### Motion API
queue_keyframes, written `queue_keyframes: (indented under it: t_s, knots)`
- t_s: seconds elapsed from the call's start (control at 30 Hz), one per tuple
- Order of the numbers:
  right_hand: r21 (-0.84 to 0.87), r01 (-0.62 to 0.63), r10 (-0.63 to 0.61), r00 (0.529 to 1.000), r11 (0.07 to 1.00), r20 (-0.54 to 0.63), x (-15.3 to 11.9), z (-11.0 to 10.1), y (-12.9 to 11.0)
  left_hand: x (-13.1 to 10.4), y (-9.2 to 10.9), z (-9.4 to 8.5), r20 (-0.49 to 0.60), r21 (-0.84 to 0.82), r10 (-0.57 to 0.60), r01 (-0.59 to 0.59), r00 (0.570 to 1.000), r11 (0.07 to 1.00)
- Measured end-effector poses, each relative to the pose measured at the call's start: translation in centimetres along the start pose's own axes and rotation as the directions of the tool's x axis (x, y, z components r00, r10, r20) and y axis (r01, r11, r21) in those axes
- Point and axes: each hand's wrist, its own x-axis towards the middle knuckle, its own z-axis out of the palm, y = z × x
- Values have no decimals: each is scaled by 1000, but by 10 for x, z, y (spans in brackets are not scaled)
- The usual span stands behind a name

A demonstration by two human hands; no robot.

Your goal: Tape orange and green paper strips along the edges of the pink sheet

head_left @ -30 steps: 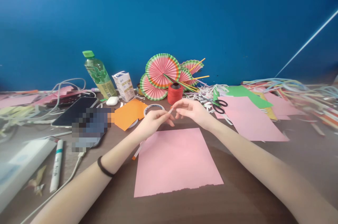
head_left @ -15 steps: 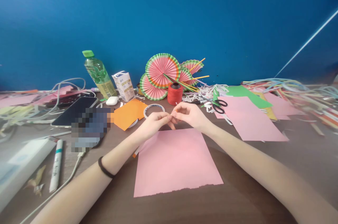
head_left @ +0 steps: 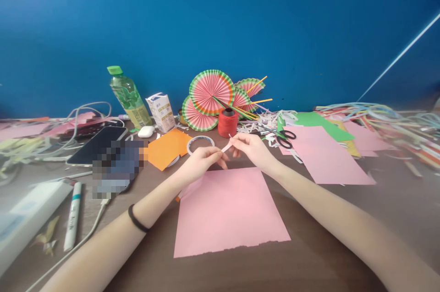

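Observation:
A narrow whitish strip (head_left: 227, 146) stretches between my two hands above the far edge of a pink paper sheet (head_left: 230, 209). My left hand (head_left: 202, 160) pinches its near end between thumb and forefinger. At the other end, my right hand (head_left: 249, 147) has its fingertips closed on the strip. Whether it is paper or tape, I cannot make out. The pink sheet lies flat below, its front edge torn and ragged. Beside its left edge a small orange tip (head_left: 178, 199) shows, mostly hidden by my left forearm.
Behind my hands stand a red thread spool (head_left: 227, 123) and folded paper fans (head_left: 212, 92). A tape roll (head_left: 189, 145), orange paper (head_left: 165, 150) and a green-capped bottle (head_left: 128, 99) are to the left. Black-handled scissors (head_left: 286, 139) and more pink paper (head_left: 326, 159) lie right.
My right hand has moved slightly right, away from my left. The whitish strip now shows in the gap between them. The orange tip by the sheet has shifted and shows less.

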Motion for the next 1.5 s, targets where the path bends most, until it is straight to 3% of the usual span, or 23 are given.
queue_keyframes:
  t_s: [0.13, 0.27, 0.4, 0.57, 0.9, 1.5]
  knots:
    - [-203, 182, -223, 952, 962, -207, -4, 4, -2, 4, -6, 0, -66, -57, -56, 52, 996, 997]
    - [-381, 293, -351, 932, 877, -89, -12, 13, -4, 3, -4, 2, -70, -102, -66, 58, 995, 993]
    - [-435, 271, -326, 944, 859, -55, -15, 19, -2, -2, 6, 7, -34, -99, -31, 28, 999, 995]
    - [-461, 258, -303, 953, 849, -24, -14, 17, -2, -5, 14, 8, -50, 89, -35, 39, 998, 995]
    - [-531, 346, -347, 932, 774, 103, -13, 14, 3, -6, 6, 11, -54, 294, -2, 18, 999, 956]
    - [-497, 321, -294, 946, 806, 133, -8, 9, 3, -5, 7, 9, -39, 241, -44, 52, 998, 969]
